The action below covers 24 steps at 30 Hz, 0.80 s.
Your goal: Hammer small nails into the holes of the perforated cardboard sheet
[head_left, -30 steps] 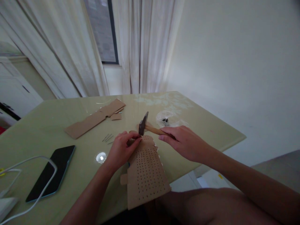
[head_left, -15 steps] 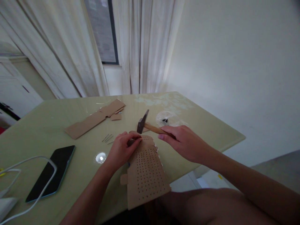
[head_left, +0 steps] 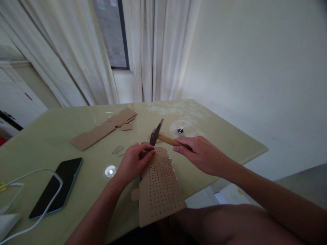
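Observation:
A hammer (head_left: 167, 139) with a wooden handle and dark metal head is gripped in my right hand (head_left: 200, 152). Its head hangs just above the fingertips of my left hand (head_left: 135, 160). Those fingers are pinched together at the far end of a piece of brown cardboard (head_left: 162, 187), and what is between them is too small to make out. Rows of small holes cover the cardboard, whose right edge is ragged; its near end juts past the table edge. Several thin nails (head_left: 117, 149) lie on the table left of my left hand.
Brown cardboard strips (head_left: 99, 133) lie further back on the table (head_left: 217, 126). A clear plastic bag (head_left: 182, 128) with small black pieces sits behind the hammer. On the left are a dark phone (head_left: 60, 185), a white cable (head_left: 57, 178) and a small round shiny object (head_left: 110, 171).

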{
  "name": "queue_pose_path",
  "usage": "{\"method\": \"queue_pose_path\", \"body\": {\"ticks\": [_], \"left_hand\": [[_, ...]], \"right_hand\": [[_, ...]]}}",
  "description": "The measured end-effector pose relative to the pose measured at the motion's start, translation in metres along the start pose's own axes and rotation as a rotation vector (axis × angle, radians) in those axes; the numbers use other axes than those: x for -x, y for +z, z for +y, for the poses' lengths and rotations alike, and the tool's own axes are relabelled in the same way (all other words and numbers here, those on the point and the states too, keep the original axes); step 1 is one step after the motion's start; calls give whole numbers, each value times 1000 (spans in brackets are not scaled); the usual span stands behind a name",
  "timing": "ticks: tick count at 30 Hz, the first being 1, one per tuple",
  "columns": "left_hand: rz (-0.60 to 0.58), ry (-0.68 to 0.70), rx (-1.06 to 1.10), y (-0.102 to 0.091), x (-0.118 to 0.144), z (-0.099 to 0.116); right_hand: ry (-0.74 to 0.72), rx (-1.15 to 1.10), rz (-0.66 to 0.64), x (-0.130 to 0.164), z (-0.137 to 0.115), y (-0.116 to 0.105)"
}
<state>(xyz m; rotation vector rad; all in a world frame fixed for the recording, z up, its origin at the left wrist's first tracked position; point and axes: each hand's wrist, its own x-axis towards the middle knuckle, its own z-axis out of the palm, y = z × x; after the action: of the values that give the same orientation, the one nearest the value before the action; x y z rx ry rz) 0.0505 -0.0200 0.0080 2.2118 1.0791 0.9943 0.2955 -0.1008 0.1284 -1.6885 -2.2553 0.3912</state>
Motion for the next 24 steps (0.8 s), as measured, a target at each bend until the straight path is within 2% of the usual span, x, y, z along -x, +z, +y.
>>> {"method": "queue_pose_path", "body": {"ticks": [4,10,16,21,24], "left_hand": [[-14,-11,24,2,-1,-2],[-23,-35,40,2,1,-3],[-48,-64,71,2,2,1],[-27,-66,69,2,2,1],[3,-29,54,2,2,0]], "right_hand": [[3,11,-57,0,2,2],[-20,-30,27,-1,1,1],[10,-15,-53,-2,3,5],[-20,-52,3,-2,3,4],[6,-46,-45,-3,6,8]]}}
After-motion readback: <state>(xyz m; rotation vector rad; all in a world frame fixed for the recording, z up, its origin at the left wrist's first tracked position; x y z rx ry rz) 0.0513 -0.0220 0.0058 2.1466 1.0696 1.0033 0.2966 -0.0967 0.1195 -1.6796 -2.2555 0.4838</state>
